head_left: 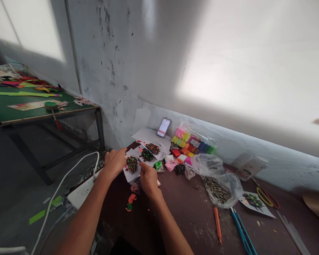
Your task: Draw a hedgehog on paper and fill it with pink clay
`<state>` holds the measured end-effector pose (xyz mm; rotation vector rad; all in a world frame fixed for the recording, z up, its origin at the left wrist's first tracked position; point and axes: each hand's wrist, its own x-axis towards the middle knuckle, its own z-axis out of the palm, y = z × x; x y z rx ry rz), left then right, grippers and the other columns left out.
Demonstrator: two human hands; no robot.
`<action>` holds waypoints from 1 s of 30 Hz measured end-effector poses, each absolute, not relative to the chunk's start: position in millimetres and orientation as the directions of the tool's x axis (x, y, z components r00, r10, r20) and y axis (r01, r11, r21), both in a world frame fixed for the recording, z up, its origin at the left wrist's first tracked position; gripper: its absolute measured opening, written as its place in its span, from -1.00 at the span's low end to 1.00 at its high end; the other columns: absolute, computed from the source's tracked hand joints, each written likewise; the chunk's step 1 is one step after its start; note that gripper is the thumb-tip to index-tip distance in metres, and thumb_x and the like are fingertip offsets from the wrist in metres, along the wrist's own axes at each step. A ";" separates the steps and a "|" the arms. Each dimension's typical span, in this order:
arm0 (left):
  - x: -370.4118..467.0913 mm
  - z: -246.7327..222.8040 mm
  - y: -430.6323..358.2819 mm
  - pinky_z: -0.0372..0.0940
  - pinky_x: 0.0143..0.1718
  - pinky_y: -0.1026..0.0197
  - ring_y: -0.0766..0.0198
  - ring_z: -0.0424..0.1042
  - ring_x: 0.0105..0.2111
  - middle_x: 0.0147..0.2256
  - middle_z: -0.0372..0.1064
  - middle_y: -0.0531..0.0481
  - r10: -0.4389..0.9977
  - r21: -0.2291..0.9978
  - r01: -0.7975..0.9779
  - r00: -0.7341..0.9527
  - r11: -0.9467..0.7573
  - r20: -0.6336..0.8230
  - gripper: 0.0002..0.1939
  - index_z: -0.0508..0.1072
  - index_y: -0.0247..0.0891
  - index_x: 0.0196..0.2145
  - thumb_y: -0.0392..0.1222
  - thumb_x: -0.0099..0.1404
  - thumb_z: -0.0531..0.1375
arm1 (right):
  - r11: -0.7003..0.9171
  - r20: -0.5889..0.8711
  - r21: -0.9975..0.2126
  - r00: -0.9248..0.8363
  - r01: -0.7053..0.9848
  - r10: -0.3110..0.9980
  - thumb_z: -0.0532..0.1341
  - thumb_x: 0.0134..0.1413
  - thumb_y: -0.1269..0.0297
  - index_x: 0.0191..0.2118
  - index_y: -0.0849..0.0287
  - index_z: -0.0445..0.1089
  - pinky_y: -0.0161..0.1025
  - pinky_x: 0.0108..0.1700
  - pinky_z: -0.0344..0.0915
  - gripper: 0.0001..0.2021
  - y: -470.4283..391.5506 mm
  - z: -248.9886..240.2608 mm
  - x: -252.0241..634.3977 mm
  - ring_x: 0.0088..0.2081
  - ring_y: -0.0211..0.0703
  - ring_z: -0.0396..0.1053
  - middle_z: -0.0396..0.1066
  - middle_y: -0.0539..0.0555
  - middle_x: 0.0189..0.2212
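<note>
My left hand (115, 163) is at the left edge of a white paper bearing a dark spiky piece with green dots (132, 165). On the paper's other side is my right hand (149, 178), its index finger pointing toward the piece. Whether either hand grips the paper is too small to make out. Just behind lie two more papers with spiky pieces, one with green dots (146, 154) and one with orange dots (152, 148). Orange and green clay (131, 202) sits on the brown table in front of my hands.
Packs of coloured clay (194, 143) and a phone (164, 127) are by the wall. A plastic bag of small brown pieces (217, 189), an orange pen-like tool (217, 225), blue-handled tool (244, 232) and scissors (264, 196) lie right. A white power strip (82, 193) with cable is left.
</note>
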<state>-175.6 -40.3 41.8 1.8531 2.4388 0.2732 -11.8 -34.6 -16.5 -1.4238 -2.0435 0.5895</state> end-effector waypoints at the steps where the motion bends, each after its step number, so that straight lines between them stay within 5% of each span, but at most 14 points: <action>1: -175.0 41.1 -37.0 0.22 -0.01 -0.06 -0.14 0.41 0.04 0.00 0.49 -0.28 0.966 0.186 0.956 -0.247 0.229 0.080 -0.51 0.42 -0.21 0.13 -0.32 0.32 -0.06 | 0.338 0.204 -0.639 -0.271 0.691 0.941 0.08 0.19 0.43 0.03 0.04 0.52 -0.29 -0.16 0.29 -0.61 -35.4 -15.7 -12.1 -0.20 -0.07 0.51 0.58 0.11 -0.22; 6: -167.8 30.1 -20.6 0.11 0.20 0.03 0.07 0.21 0.25 0.23 0.30 -0.03 0.988 0.266 0.963 0.002 -0.044 0.154 -0.35 0.46 -0.07 0.11 -0.53 0.16 -0.04 | 0.353 0.210 -0.637 -0.286 0.685 0.935 0.07 0.20 0.43 0.03 0.06 0.52 -0.31 -0.14 0.29 -0.61 -36.1 -14.4 -13.1 -0.17 -0.09 0.51 0.58 0.10 -0.18; 9: -163.8 23.2 -15.3 -0.03 0.28 -0.07 0.09 0.13 0.29 0.17 0.38 0.04 0.990 0.258 0.963 0.051 -0.083 0.128 -0.31 0.48 -0.02 0.07 -0.56 0.12 -0.05 | 0.346 0.199 -0.645 -0.288 0.681 0.937 0.07 0.19 0.43 0.03 0.07 0.52 -0.29 -0.15 0.30 -0.61 -35.3 -13.8 -12.8 -0.18 -0.08 0.51 0.58 0.11 -0.19; 18: -169.7 27.2 -14.6 -0.03 0.26 -0.15 0.05 0.33 0.14 -0.01 0.51 -0.18 0.994 0.247 0.967 0.028 -0.054 0.110 -0.43 0.59 -0.19 -0.12 -0.58 0.08 -0.02 | 0.237 0.083 -0.614 -0.237 0.753 0.968 0.06 0.22 0.47 0.09 0.12 0.47 -0.26 -0.05 0.29 -0.60 -39.0 -2.9 -14.9 -0.07 -0.03 0.51 0.57 0.16 -0.10; 30: -169.1 22.2 -14.5 0.04 0.23 -0.13 0.01 0.40 0.09 -0.04 0.53 -0.21 0.991 0.261 0.965 -0.006 -0.030 0.136 -0.45 0.60 -0.21 -0.14 -0.60 0.08 0.01 | 0.193 0.065 -0.551 -0.190 0.812 0.980 0.09 0.28 0.40 0.10 0.17 0.43 -0.25 -0.14 0.29 -0.66 -41.9 3.0 -14.7 -0.09 0.01 0.52 0.57 0.22 -0.16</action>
